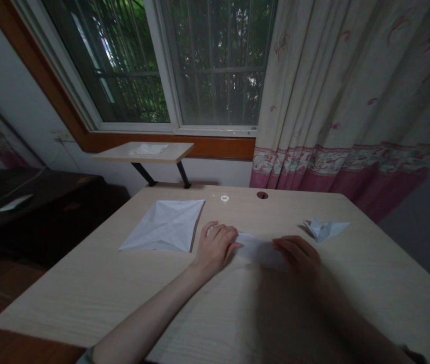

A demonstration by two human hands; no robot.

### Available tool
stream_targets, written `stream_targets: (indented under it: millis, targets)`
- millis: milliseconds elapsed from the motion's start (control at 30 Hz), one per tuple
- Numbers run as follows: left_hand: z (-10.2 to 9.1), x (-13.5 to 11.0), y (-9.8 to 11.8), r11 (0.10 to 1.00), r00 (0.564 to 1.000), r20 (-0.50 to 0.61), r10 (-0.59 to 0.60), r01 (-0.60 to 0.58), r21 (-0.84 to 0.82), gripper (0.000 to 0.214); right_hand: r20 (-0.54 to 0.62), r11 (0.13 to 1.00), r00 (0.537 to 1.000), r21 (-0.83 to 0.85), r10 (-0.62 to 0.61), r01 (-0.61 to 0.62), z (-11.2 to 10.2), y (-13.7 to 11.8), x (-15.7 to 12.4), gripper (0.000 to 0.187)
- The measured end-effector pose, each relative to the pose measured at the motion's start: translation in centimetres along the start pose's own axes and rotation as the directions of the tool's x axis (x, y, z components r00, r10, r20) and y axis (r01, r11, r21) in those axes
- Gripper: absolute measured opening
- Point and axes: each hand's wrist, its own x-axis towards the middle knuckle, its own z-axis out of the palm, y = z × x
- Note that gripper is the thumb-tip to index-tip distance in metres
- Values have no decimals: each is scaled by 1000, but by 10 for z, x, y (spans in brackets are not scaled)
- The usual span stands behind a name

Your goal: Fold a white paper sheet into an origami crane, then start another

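Observation:
A folded white sheet of paper (257, 247) lies on the table between my hands, long side running left to right. My left hand (218, 245) is at its left end, fingers curled over it and thumb along its near part. At the right end my right hand (299, 254) is closed, fingertips pinching the far right corner area. My palms and fingers hide both ends of the paper, and shadow darkens its right part. Left of my left hand rests a flat, creased square sheet (165, 225). Beyond my right hand sits a folded paper figure (326, 228) with pointed ends.
The light wooden table (101, 298) carries a raised shelf (118, 153) at the back left, with a white paper piece (149, 149) on it. A round hole (262, 195) is near the back edge. A curtain (336, 101) hangs behind; a dark desk (48, 202) stands left.

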Motion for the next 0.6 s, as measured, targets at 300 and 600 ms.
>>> stream_targets:
  millis: [300,600]
  targets:
    - [-3,0,5,978,989,105,-107,123,-170,19,70,997,997,-70,-17,22,-4,-4,6,28]
    - [-3,-3,6,990,996,92,-20,32,-136,18,174,1000,985,2,5,-6,-11,-9,8,24]
